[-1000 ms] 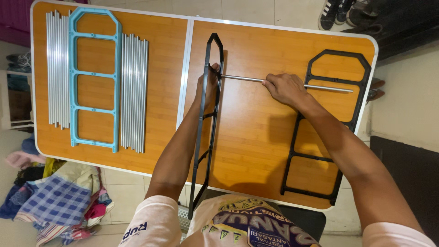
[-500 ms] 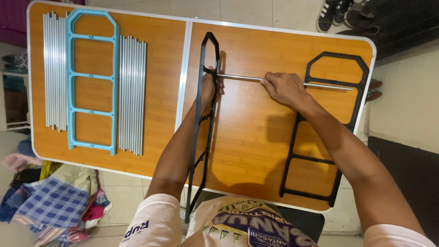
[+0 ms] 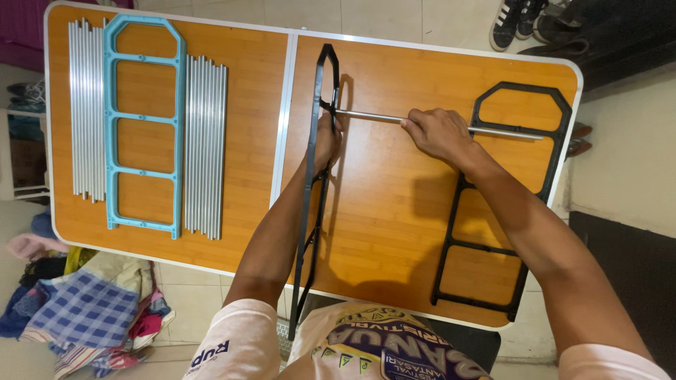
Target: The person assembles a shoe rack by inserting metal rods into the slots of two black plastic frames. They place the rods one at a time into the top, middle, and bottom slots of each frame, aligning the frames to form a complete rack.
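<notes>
My left hand (image 3: 327, 142) grips a black ladder-shaped plastic frame (image 3: 314, 184) that stands on edge in the middle of the orange table (image 3: 384, 204). My right hand (image 3: 438, 133) is closed on a silver metal rod (image 3: 372, 117) that lies level, its left end meeting the upper part of the upright frame. The rod's right end crosses a second black frame (image 3: 504, 197) lying flat on the table's right side.
On the left half lies a light blue frame (image 3: 143, 119) with bundles of silver rods (image 3: 205, 144) on both sides. Clothes (image 3: 84, 309) are heaped on the floor at lower left. Shoes (image 3: 510, 21) stand past the table's far edge.
The upright black frame has straightened a little and my left hand has slid slightly along it. My right hand keeps the rod against the frame, almost in the same spot.
</notes>
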